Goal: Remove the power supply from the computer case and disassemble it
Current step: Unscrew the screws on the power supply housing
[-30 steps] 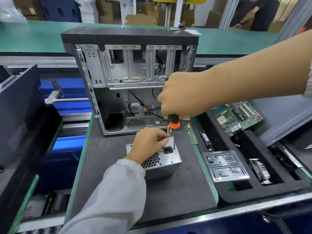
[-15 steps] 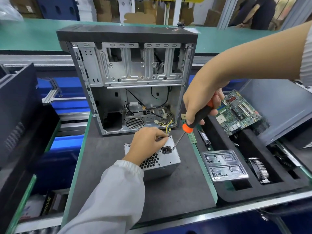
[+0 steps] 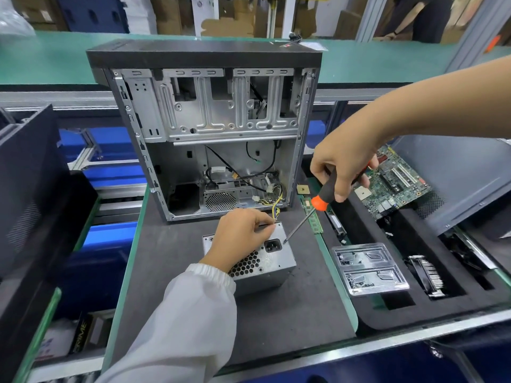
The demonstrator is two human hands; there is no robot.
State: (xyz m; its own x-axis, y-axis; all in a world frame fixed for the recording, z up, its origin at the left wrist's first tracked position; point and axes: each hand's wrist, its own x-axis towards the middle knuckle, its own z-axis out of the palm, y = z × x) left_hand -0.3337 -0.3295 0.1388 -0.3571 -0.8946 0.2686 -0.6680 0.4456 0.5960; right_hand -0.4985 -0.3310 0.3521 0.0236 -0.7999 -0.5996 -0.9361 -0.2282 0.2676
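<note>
Two hands at work, single head view. Left hand point(image 3: 243, 233) grips the far top edge of the power supply point(image 3: 265, 261), fingers curled over it, steadying the unit. Power supply sits on the dark mat of the bench point(image 3: 290, 327), just near of the open computer case point(image 3: 215, 128), already out of it; its yellow and black cable bundle point(image 3: 276, 205) runs back toward the case floor, whether plugged in there I cannot tell. Right hand point(image 3: 343, 167) is clenched around the black-and-orange handle of a screwdriver point(image 3: 318, 205), shaft angled down-left, tip at the right edge of the unit's rear panel beside the power socket point(image 3: 273, 246).

Change: a second ago the right hand hovered right over the left hand with the driver hidden under it; since then it has swung out right and up, and the tip has come down onto the panel edge. Left hand has kept its hold. Judged meaning: removal done, disassembly starting, first cover screw about to be undone.

Right of the bench, a black foam tray point(image 3: 414, 313) holds a motherboard point(image 3: 395, 183), a clear screw tray point(image 3: 370, 268), a heatsink point(image 3: 427, 275). RAM stick point(image 3: 313, 217) lies just right of the mat. Another person stands far right, background.
</note>
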